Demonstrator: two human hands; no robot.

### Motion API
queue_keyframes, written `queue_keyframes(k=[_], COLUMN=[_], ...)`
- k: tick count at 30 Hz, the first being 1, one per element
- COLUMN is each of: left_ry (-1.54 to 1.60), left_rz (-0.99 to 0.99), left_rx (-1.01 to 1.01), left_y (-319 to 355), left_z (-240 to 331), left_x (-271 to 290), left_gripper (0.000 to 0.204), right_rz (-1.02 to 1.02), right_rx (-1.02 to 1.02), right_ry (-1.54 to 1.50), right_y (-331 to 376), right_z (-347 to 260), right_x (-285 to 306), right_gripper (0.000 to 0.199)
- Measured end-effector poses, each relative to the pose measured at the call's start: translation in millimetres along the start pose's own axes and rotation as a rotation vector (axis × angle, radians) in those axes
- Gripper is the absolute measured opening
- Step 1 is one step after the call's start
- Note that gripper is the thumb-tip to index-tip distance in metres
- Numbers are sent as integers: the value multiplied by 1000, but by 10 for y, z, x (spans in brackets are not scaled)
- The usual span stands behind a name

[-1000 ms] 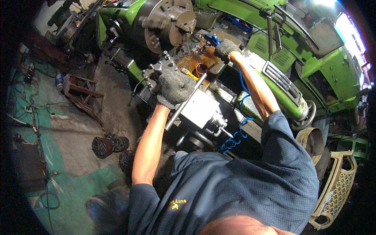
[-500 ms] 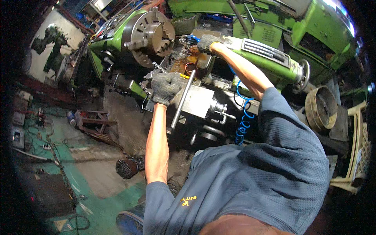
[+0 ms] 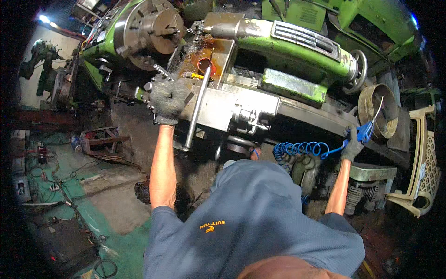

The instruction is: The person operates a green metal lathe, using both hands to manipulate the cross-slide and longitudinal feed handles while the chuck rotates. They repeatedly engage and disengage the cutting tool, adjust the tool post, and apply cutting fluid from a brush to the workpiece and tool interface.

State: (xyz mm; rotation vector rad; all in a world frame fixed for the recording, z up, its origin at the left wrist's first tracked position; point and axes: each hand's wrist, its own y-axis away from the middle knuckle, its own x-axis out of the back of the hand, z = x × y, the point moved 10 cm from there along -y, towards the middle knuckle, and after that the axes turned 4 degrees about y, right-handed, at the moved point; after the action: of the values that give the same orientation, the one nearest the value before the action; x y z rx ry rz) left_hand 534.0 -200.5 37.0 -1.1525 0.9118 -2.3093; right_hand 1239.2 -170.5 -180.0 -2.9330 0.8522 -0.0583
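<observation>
My gloved left hand [image 3: 168,101] is closed over the tool post [image 3: 149,86] of a green lathe, with bolt heads showing around the glove. Its fingertips are partly hidden. Beside that hand, a long silver bar [image 3: 197,111] slants across the bright metal slide [image 3: 218,106]. Far to the right, my gloved right hand [image 3: 353,148] grips a blue air blow gun [image 3: 365,132]. The gun's thin nozzle points up and away, in front of a large round metal ring [image 3: 367,104]. A coiled blue hose [image 3: 302,149] runs leftward from the gun.
The big lathe chuck [image 3: 151,30] is at the upper left, and the green tailstock [image 3: 278,46] with its handwheel [image 3: 357,72] at the upper right. A yellow-handled tool [image 3: 194,75] lies in the oily tray. Cream lattice frame [image 3: 420,162] stands at right; cables [image 3: 69,195] cross the floor.
My right hand has swung from beside the chuck and tailstock out to the far right, carrying the blow gun and stretching its hose. My left hand stays at the tool post. The view has shifted.
</observation>
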Motion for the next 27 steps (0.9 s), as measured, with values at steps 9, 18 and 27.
queue_keyframes(k=[9,18,27], left_ry=[-51,-118,-76], left_rz=[-26,-92,11], left_rx=[-86,-107,-156], left_y=[-52,-29,-85], left_z=[10,153,91], left_x=[18,84,53], left_gripper=[10,12,14], right_rz=[205,22,-32], right_rx=[-139,-70,352], right_ry=[1051,1497,978], right_y=[-1798,-1738,-60], right_z=[1407,1703,61], right_x=[138,-388,-1325], right_gripper=[69,104,38])
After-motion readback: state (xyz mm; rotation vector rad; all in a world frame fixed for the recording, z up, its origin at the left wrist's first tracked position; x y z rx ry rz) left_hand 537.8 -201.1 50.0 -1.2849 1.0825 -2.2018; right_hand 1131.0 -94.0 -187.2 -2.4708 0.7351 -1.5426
